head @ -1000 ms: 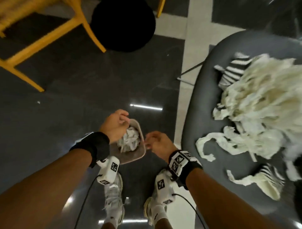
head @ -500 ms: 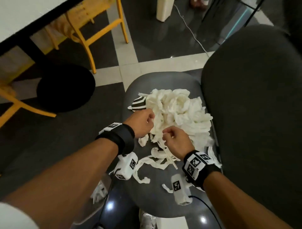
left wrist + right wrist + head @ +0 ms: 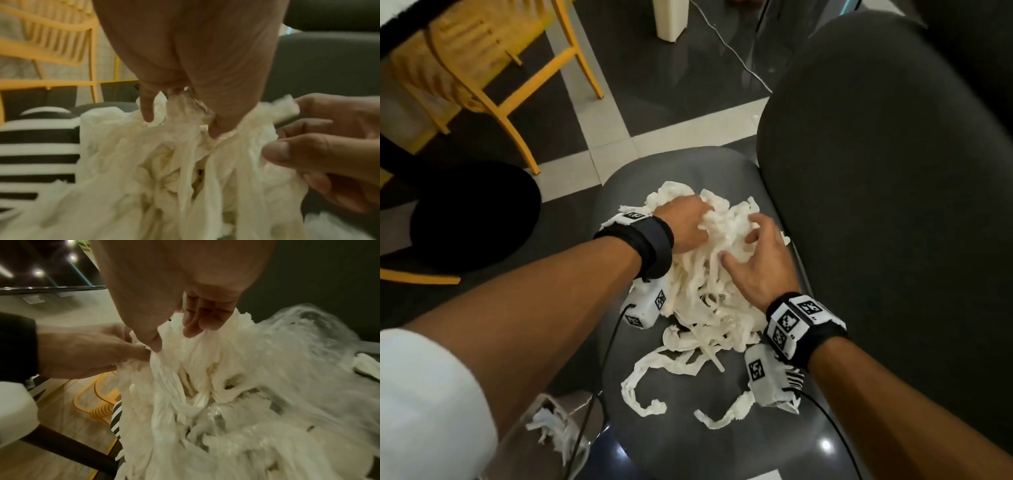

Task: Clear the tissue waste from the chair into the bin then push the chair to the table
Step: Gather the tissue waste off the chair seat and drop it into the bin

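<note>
A pile of white tissue strips lies on the grey chair seat. My left hand digs into the pile's far left side, and the left wrist view shows its fingers curled into the tissue. On the right side, my right hand spreads over the heap; its thumb and bent fingers clutch a bunch of tissue. Loose strips trail on the near part of the seat. The bin stands low left by the seat, with tissue inside it.
The chair's dark backrest rises on the right. A black-and-white striped item lies under the pile's left edge. A yellow chair and a black round base stand to the left. A cable crosses the floor beyond.
A second ago both hands were at the bin. They have since come over the seat and pushed further into the tissue pile, the right hand spreading wider over it.
</note>
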